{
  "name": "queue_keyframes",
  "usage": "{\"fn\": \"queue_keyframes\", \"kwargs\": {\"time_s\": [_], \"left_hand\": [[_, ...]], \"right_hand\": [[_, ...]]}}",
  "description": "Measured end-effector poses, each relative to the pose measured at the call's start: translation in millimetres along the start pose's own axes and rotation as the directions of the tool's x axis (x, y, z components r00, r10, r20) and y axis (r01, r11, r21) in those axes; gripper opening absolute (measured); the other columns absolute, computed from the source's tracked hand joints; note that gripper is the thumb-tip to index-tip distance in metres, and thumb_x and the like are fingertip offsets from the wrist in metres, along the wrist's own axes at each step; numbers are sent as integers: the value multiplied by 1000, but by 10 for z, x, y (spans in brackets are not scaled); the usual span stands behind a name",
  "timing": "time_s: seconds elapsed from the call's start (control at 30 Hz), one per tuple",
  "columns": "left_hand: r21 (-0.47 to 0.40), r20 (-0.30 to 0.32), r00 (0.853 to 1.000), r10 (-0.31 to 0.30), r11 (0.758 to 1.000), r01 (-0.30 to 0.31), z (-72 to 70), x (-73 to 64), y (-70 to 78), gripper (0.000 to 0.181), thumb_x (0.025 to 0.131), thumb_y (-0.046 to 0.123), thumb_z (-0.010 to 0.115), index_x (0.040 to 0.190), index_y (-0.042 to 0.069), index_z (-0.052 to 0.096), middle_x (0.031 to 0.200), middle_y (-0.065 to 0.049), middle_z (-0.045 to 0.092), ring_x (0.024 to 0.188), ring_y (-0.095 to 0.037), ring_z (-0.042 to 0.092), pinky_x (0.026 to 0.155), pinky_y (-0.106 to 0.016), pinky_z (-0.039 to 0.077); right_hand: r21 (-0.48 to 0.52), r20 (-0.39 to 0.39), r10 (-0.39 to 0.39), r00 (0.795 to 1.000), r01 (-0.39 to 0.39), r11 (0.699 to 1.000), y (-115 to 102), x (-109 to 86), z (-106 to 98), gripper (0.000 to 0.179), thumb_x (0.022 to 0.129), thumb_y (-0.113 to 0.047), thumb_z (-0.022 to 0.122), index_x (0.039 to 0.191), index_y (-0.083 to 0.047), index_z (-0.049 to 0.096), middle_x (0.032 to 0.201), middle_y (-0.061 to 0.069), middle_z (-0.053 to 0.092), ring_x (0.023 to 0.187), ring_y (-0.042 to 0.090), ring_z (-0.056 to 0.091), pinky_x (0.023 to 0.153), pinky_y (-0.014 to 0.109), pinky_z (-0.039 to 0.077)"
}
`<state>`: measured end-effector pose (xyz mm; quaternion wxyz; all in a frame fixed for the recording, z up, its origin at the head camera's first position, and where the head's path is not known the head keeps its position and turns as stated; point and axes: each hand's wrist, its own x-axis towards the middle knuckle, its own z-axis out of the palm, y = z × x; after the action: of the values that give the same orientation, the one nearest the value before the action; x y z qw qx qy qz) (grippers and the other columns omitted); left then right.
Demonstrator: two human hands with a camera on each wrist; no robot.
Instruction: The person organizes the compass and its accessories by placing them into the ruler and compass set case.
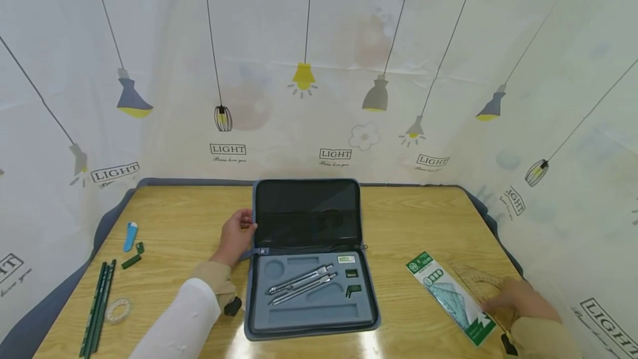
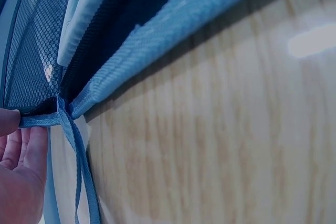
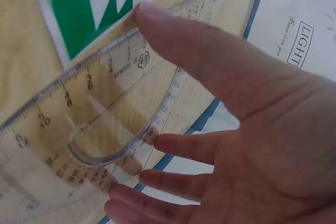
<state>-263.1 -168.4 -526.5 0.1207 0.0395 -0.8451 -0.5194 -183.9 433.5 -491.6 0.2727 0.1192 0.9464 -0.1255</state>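
A zippered blue-grey case (image 1: 313, 326) lies open with its lid raised. My left hand (image 1: 236, 237) pinches the left edge of the lid (image 1: 306, 212), thumb on one side and fingers on the other, as the left wrist view shows. A strap (image 2: 79, 156) hangs near that hand. On the right, my right hand (image 1: 523, 299) grips a clear plastic set square (image 3: 100, 108) with a protractor arc, thumb at its straight edge and fingertips at the opposite side. Beside it lies a green-and-white packet (image 1: 451, 298) picturing set squares.
Grey foam in the case holds two silver compass-like tools (image 1: 303, 287), a small white-and-green block (image 1: 346, 259) and small green pieces (image 1: 354, 291). At left lie dark green pencils (image 1: 97, 309), a tape roll (image 1: 118, 311), a blue cutter-like item (image 1: 130, 236) and green bits (image 1: 131, 261).
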Motion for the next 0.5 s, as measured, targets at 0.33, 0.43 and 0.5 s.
{"fn": "queue_keyframes", "kwargs": {"time_s": [0.33, 0.43, 0.5], "left_hand": [[-9, -8, 1000, 13, 1000, -13, 3, 12, -25, 30, 84, -4, 62, 113, -8, 56, 98, -23, 61, 91, -33, 61, 80, -36, 50], [-8, -6, 1000, 12, 1000, -12, 2, 12, -29, 30, 85, -4, 62, 114, -8, 56, 98, -23, 61, 92, -33, 61, 81, -38, 50], [-5, -7, 1000, 9, 1000, -9, -1, 9, -28, 30, 85, -4, 62, 114, -7, 56, 98, -23, 61, 92, -33, 61, 81, -39, 50]], "right_hand": [[-15, 9, 16, 1000, -16, 1000, -76, 180, -80, 111, 57, -52, 85, 113, 28, 32, 100, 38, 49, 92, 42, 53, 88, 53, 45], [-19, -2, 14, 1000, -14, 1000, -79, 201, -101, 114, 54, -53, 86, 113, 27, 32, 100, 39, 47, 94, 44, 51, 89, 55, 44], [-20, -13, 11, 1000, -11, 1000, -70, 216, -117, 117, 50, -56, 87, 113, 26, 33, 100, 40, 45, 95, 46, 50, 89, 56, 44]]}}
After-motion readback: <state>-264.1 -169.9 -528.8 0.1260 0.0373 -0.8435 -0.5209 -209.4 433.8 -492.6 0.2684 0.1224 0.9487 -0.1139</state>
